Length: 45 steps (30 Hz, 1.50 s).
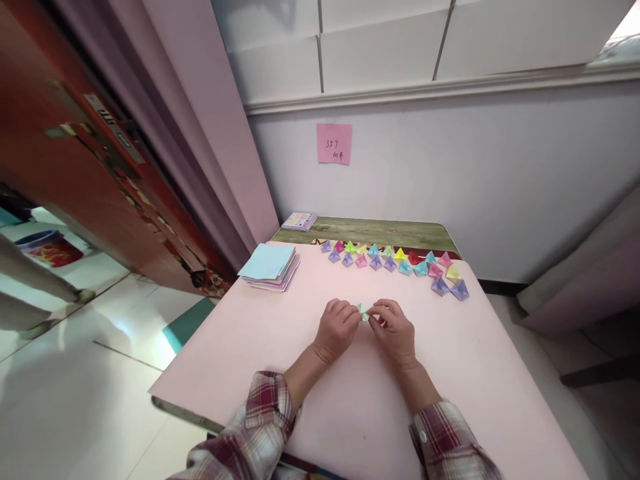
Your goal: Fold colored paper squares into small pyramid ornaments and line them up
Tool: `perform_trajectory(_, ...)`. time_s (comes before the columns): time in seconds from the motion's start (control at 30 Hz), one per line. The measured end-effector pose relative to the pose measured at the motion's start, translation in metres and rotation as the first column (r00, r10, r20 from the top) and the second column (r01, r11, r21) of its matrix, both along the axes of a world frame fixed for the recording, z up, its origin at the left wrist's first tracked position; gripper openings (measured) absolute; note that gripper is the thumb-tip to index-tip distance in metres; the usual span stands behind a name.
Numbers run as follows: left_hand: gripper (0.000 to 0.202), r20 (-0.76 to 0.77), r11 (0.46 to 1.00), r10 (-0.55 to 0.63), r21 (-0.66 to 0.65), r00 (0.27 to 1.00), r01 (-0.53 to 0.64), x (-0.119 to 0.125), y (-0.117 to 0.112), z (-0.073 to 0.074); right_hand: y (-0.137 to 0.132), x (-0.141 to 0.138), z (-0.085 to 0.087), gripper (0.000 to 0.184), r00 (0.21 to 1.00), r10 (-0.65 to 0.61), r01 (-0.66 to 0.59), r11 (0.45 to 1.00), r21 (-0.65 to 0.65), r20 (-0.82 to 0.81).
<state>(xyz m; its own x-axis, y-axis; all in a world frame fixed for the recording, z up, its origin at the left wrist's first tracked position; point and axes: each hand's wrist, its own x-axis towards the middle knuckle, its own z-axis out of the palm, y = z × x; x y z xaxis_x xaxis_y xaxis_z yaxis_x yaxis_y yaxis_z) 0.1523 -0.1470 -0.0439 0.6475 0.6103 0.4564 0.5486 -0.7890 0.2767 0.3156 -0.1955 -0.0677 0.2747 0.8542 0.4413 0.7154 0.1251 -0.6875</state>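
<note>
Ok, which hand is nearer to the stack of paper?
Left. The left hand is right of the stack and lower in the picture; the right hand is farther right, beyond the green folded paper between them.

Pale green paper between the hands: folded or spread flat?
Folded. The pale green paper, held in the left hand and right hand, is compact with angled edges; the hands partly hide it.
</note>
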Motion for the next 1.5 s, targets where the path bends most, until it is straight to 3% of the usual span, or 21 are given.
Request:
perform_trajectory(0.2,0.015,0.114,0.993,0.109,-0.054,0.988,-0.103,-0.006,-0.004,-0.019,-0.001,0.001,-0.006,0.01,0.996,0.089,-0.089,0.993,-0.076,-0.001)
perform_trajectory(0.37,0.015,0.137,0.992,0.107,-0.08,0.985,-0.097,-0.006,-0.002,-0.021,0.0,0.002,-0.008,0.011,0.992,0.119,-0.123,0.979,-0.165,-0.035)
perform_trajectory(0.53,0.017,0.1,0.992,0.105,-0.073,0.989,-0.098,-0.006,-0.002,-0.022,0.001,0.002,-0.009,0.028,0.985,0.106,-0.131,0.972,-0.194,-0.135)
perform_trajectory(0.67,0.019,0.066,0.992,0.109,-0.069,0.992,-0.104,-0.006,-0.003,-0.02,0.0,0.003,-0.011,0.019,0.989,0.143,-0.145,0.974,-0.172,-0.025)
perform_trajectory(0.77,0.02,0.033,0.996,0.077,-0.05,0.996,-0.076,-0.006,-0.005,-0.019,-0.001,0.004,-0.01,0.024,0.981,0.189,-0.183,0.975,-0.126,0.039)
perform_trajectory(0.9,0.015,0.009,0.994,0.047,-0.094,0.999,-0.046,-0.006,-0.007,-0.02,-0.003,0.008,-0.006,0.021,0.975,0.216,-0.204,0.962,-0.18,0.048)
perform_trajectory(1.2,0.003,0.119,0.903,0.226,-0.399,0.967,-0.162,-0.005,-0.005,-0.018,-0.001,0.008,-0.004,0.013,0.974,0.17,-0.208,0.936,-0.285,-0.151)
perform_trajectory(1.5,0.006,0.12,0.854,0.347,-0.45,0.93,-0.26,0.004,-0.002,-0.018,0.001,-0.001,-0.006,0.019,0.998,0.065,-0.064,0.959,-0.277,-0.006)
